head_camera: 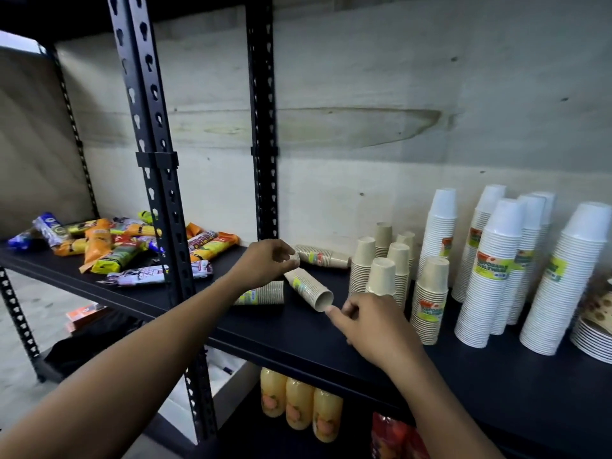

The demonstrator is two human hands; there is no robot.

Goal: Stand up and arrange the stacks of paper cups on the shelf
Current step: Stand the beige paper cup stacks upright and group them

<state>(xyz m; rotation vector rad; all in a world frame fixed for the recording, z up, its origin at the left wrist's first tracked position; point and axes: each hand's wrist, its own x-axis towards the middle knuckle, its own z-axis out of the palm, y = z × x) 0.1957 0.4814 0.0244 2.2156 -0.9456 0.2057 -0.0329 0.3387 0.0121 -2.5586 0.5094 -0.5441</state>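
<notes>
Brown cup stack tilted over black shelf; left hand pinches its base, right hand touches rim, grip unclear

Single view, head-worn, wide-angle; faces forward and down at the black shelf from its open front, eye point above the board; close range, both forearms enter from the lower edge; left hand and the lying cup stack sit near frame centre, right hand just right of it; plywood back wall fills the upper half; shelf front edge slopes down to the right; uprights bow at left; juice bottles visible on the tier below.
</notes>
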